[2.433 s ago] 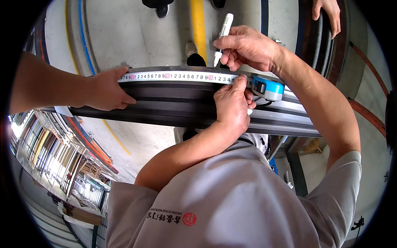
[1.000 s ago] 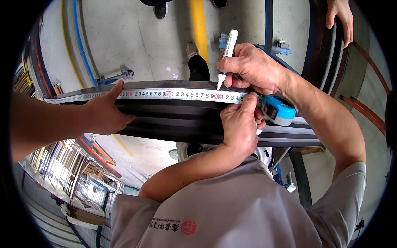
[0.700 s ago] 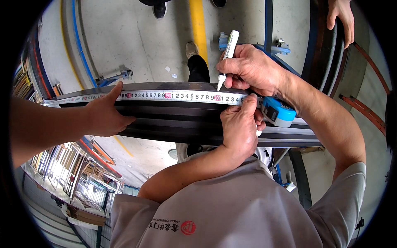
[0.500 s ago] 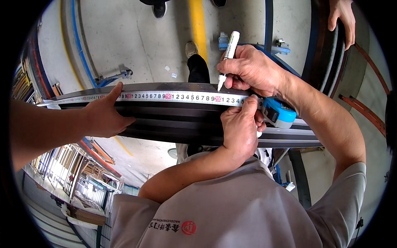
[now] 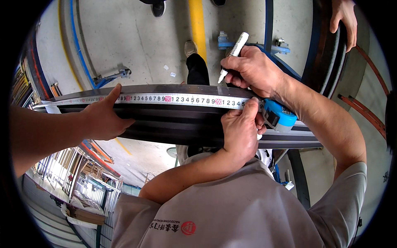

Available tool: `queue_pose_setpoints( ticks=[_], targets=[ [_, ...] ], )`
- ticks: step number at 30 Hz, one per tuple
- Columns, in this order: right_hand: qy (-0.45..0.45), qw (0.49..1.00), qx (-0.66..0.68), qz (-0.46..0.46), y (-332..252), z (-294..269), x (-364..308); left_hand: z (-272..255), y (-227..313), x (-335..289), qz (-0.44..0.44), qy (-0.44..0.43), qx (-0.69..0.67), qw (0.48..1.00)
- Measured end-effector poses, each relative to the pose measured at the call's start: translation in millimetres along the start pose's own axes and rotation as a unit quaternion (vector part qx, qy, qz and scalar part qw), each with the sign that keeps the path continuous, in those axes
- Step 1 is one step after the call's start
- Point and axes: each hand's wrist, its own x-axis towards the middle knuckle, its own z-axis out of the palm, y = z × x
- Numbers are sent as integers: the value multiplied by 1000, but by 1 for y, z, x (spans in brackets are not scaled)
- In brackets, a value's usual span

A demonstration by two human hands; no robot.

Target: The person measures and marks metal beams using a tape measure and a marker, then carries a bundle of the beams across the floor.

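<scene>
A long dark metal profile [image 5: 173,126] runs across in front of me, with a tape measure's white blade [image 5: 192,99] stretched along it. My left hand [image 5: 242,132] is closed at the profile, its thumb pressing the blade beside the blue tape measure case [image 5: 281,114]. A small white end, too hidden to name, shows under its fingers. My right hand [image 5: 254,68] grips a white marker [image 5: 235,53], tip down and slanting left, just beyond the profile's far edge in the picture. At left, a co-worker's hand [image 5: 103,110] rests on the profile and blade, thumb raised.
Another person's hand [image 5: 345,20] lies on dark profiles [image 5: 331,58] at the upper right. Blue metal frames [image 5: 269,47] stand on the concrete floor beyond, near a yellow line [image 5: 197,25]. A person's shoe [image 5: 190,48] shows past the profile. Racks of lengths [image 5: 62,165] are lower left.
My right hand has drawn the marker tip back a little from the profile and tilted the marker more. The tape case has shifted slightly. My left hand keeps its hold.
</scene>
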Motion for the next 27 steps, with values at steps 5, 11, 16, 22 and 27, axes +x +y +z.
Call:
queue_pose_setpoints(
  ticks=[5,11,16,22,27],
  targets=[
    [-53,998,35,0,0,-5,-3,0,-1,0,7,-6,-9,1000],
    [-80,997,1,-7,-3,-4,-6,-9,-6,5,10,-25,2,1000],
    [-82,996,-17,-19,-5,-2,-9,-5,-5,3,19,-17,7,1000],
    [-69,996,-45,-20,-8,-1,-11,1,-1,0,18,-11,12,1000],
    [-58,998,-35,-14,-7,-2,-9,0,-3,4,49,-35,-1,998]
  ],
)
